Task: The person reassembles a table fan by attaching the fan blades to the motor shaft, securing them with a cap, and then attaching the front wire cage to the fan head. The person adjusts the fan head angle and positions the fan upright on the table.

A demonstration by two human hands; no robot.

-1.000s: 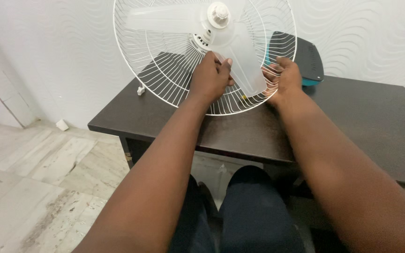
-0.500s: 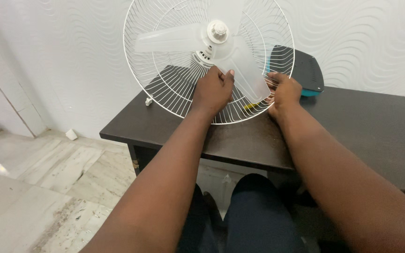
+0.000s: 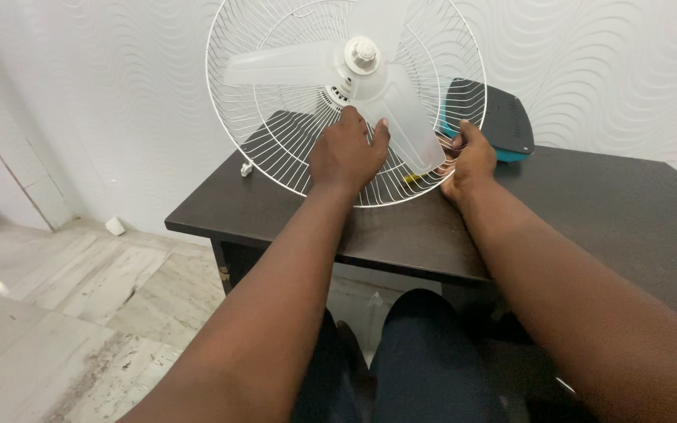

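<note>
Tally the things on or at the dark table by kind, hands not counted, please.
Wire fan guard: 1
Fan blades on the white hub: 3
Dark box with teal edge: 1
Table: 1
Total: 6

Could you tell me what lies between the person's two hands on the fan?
In the head view, the lowest translucent white plastic fan blade hangs between the left hand and the right hand, before the white wire guard.

Both forearms bare, no sleeves; left hand, right hand ungloved; dark navy trousers.
</note>
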